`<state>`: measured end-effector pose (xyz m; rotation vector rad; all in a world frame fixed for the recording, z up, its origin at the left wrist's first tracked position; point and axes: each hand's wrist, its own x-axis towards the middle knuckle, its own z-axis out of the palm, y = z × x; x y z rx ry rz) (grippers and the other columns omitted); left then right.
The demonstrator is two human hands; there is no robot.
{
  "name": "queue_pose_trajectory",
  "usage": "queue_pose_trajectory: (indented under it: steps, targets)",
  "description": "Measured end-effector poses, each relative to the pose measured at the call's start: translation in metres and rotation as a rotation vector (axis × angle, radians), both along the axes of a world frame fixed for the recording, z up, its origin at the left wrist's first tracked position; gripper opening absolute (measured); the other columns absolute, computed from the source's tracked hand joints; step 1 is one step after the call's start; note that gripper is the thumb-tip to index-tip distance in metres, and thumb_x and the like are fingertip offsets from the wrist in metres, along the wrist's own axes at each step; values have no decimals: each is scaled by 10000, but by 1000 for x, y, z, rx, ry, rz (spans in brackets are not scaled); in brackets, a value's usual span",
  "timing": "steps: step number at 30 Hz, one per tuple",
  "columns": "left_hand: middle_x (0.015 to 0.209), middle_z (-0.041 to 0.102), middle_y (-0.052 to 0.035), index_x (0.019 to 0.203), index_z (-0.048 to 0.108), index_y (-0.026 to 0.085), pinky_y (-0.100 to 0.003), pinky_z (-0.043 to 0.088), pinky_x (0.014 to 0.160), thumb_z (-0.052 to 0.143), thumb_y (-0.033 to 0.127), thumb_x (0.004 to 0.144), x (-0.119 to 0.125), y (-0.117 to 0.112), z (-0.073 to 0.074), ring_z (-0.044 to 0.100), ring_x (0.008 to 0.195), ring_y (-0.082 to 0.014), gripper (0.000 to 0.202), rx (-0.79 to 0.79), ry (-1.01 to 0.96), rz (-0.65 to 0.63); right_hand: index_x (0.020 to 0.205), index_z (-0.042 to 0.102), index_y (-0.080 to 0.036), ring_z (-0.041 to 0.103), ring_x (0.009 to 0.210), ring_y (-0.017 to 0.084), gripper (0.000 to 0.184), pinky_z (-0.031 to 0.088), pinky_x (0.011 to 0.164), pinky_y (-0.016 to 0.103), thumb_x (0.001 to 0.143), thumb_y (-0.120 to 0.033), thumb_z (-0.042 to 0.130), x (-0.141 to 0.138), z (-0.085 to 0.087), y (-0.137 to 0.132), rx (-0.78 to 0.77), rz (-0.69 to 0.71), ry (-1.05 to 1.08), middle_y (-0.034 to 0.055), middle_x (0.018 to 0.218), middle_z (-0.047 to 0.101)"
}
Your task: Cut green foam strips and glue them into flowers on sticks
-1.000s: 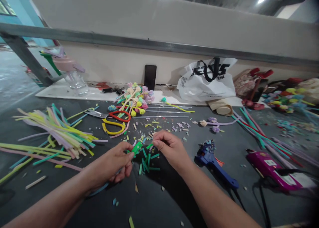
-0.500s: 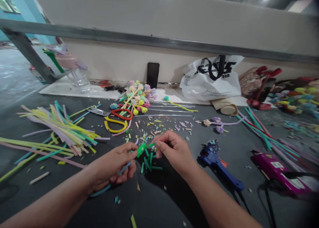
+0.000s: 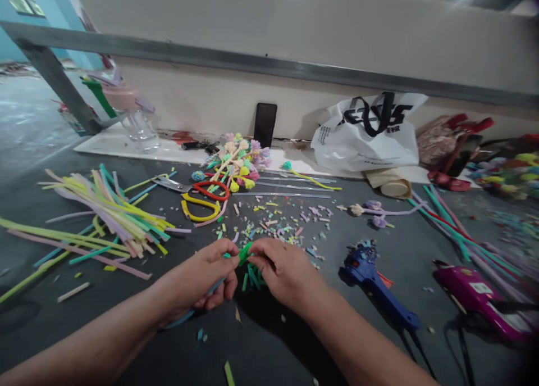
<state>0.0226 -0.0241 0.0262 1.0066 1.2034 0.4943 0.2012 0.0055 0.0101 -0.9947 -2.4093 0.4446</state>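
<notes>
My left hand (image 3: 206,276) is closed, pinching a small bright green foam piece (image 3: 244,252) at its fingertips; a pale blue strip (image 3: 179,320) runs under its palm. My right hand (image 3: 280,271) is closed too, its finger and thumb pinched on the same green piece from the right. Both hands meet just above a small pile of short green strips (image 3: 251,277) on the dark grey tabletop (image 3: 261,346).
A heap of long pastel strips (image 3: 109,212) lies at the left. Yellow and red scissors (image 3: 201,201) and a bunch of small foam flowers (image 3: 236,164) sit behind the hands. A blue glue gun (image 3: 377,285) and a magenta one (image 3: 480,296) lie at the right. A white bag (image 3: 370,133) stands at the back.
My right hand has moved down and left until its fingertips meet the left hand on the green piece. The view has shifted a little to the left.
</notes>
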Motion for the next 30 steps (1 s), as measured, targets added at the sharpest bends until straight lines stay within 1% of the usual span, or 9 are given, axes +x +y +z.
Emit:
queue_pose_trajectory:
  steps: [6, 11, 13, 15, 18, 20, 23, 27, 30]
  targets:
    - [486, 506, 71, 906, 374, 225, -106, 148, 257, 418, 438, 809, 0, 1, 1, 317, 287, -39, 238, -3, 3, 3, 812, 545, -212, 574, 711, 137, 108, 383, 657, 228, 852, -189, 447, 0, 2, 4, -15, -61, -63, 3, 763, 629]
    - [504, 518, 55, 870, 379, 211, -122, 120, 260, 413, 415, 820, -3, 3, 4, 289, 279, -28, 213, -48, -97, 28, 792, 541, -214, 538, 599, 159, 58, 330, 553, 245, 803, -204, 485, 19, 9, 27, -106, -474, -135, 0, 633, 582]
    - [516, 522, 48, 864, 381, 209, -126, 113, 261, 405, 415, 827, -5, 3, 3, 294, 285, -29, 211, -55, -131, 26, 778, 532, -218, 503, 546, 154, 21, 302, 518, 243, 776, -221, 511, 27, 10, 34, -168, -546, -128, -16, 566, 531]
    - [526, 525, 46, 869, 384, 211, -129, 104, 261, 407, 418, 828, -6, 3, 1, 298, 288, -30, 213, -62, -155, 17, 758, 511, -219, 465, 492, 127, 6, 304, 495, 231, 761, -214, 508, 29, 10, 35, -308, -501, 6, -38, 546, 493]
    - [534, 530, 44, 881, 387, 214, -129, 106, 267, 409, 427, 827, -8, 3, -2, 302, 289, -28, 221, -65, -178, 3, 785, 490, -214, 438, 445, 86, 55, 349, 481, 211, 762, -176, 457, 22, 12, 27, -601, -272, 310, -60, 576, 474]
    - [541, 534, 41, 886, 393, 214, -128, 108, 269, 412, 433, 824, -8, 3, -3, 313, 292, -28, 228, -70, -184, -6, 803, 494, -208, 462, 459, 77, 82, 383, 503, 207, 754, -153, 457, 14, 14, 19, -710, -142, 417, -65, 584, 474]
    - [569, 551, 29, 891, 414, 207, -128, 113, 260, 426, 445, 812, -8, 4, -2, 332, 293, -31, 251, -89, -185, -32, 777, 534, -195, 507, 472, 77, 70, 408, 509, 204, 736, -146, 505, 7, 17, 11, -747, -98, 392, -57, 587, 507]
    - [580, 563, 27, 903, 418, 207, -127, 135, 253, 464, 449, 787, -6, 5, 0, 341, 284, -33, 273, -125, -170, -46, 679, 585, -183, 492, 423, 67, 64, 389, 448, 179, 732, -168, 552, 8, 20, 8, -663, -139, 278, -52, 546, 511]
    - [574, 560, 28, 906, 428, 203, -126, 130, 250, 485, 446, 773, -5, 5, 2, 339, 280, -32, 283, -140, -162, -50, 708, 612, -190, 508, 457, 68, 117, 395, 479, 166, 748, -121, 525, 10, 19, 7, -617, -86, 246, -59, 506, 510]
